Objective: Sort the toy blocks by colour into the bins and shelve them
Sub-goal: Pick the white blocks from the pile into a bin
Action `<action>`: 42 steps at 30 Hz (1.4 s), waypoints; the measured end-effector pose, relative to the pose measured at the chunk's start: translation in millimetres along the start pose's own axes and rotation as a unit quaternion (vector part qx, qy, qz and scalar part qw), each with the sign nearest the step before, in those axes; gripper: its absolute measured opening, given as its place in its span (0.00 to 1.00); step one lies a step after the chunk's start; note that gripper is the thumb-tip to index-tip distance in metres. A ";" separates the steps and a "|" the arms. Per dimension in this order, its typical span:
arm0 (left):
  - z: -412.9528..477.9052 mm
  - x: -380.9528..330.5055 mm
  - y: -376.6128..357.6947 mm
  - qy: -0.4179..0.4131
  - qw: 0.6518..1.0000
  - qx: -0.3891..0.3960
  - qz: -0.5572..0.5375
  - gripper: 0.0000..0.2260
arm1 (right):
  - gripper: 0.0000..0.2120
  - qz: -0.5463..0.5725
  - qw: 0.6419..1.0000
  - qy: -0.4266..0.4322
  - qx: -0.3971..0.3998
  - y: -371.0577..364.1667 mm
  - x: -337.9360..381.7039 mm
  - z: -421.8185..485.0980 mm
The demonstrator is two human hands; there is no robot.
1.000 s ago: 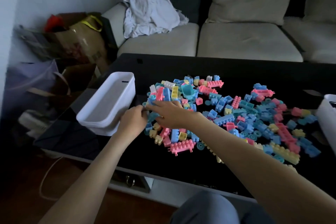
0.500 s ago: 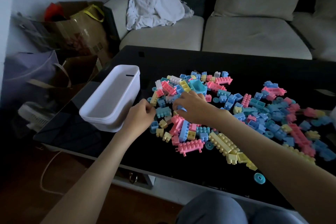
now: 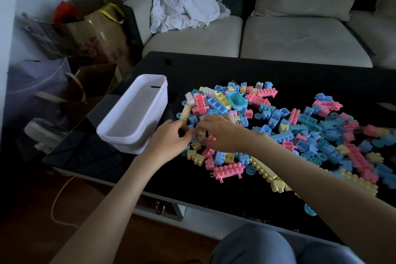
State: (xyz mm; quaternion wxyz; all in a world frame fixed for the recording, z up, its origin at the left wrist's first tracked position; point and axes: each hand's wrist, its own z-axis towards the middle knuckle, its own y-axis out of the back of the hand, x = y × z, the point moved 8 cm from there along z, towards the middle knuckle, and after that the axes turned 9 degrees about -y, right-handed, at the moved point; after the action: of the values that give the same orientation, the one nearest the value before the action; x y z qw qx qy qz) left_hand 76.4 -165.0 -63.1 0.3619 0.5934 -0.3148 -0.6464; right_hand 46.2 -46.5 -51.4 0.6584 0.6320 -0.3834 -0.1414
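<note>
Head view: the left hand (image 3: 171, 138) and right hand (image 3: 220, 133) meet fingertip to fingertip, both with fingers curled, over the left end of the toy blocks (image 3: 282, 136). Small pale pieces lie under the fingers, but I cannot tell whether either hand actually grips one. The blocks, pink, blue, yellow and a few white, lie in a loose heap from the middle of the black table (image 3: 214, 70) to its right edge. A white bin (image 3: 128, 146) stands just beside the left hand, along the table's left edge near the front corner. Beyond the far edge is a sofa (image 3: 300, 36) with a crumpled white cloth (image 3: 182, 4). Bags (image 3: 96, 34) sit off the left edge.
</note>
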 end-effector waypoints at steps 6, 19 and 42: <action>-2.3 5.1 12.1 0.005 0.999 -0.048 0.002 0.08 | 0.09 0.003 1.000 0.005 0.009 2.2 1.8 -3.4; 0.5 -6.4 9.8 0.012 0.999 -0.041 -0.011 0.09 | 0.14 -0.067 0.997 -0.024 -0.023 -4.1 -2.6 -6.6; 86.0 -0.7 -4.1 0.016 0.990 0.056 0.131 0.24 | 0.05 0.031 0.991 -0.118 -0.057 18.6 -31.3 41.0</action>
State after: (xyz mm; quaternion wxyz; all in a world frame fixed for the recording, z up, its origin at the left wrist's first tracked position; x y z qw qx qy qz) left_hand -9.6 -164.2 -57.7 0.4147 0.5766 -0.4197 -0.5652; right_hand -8.3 -52.2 -47.9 0.6475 0.5601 -0.4692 -0.2167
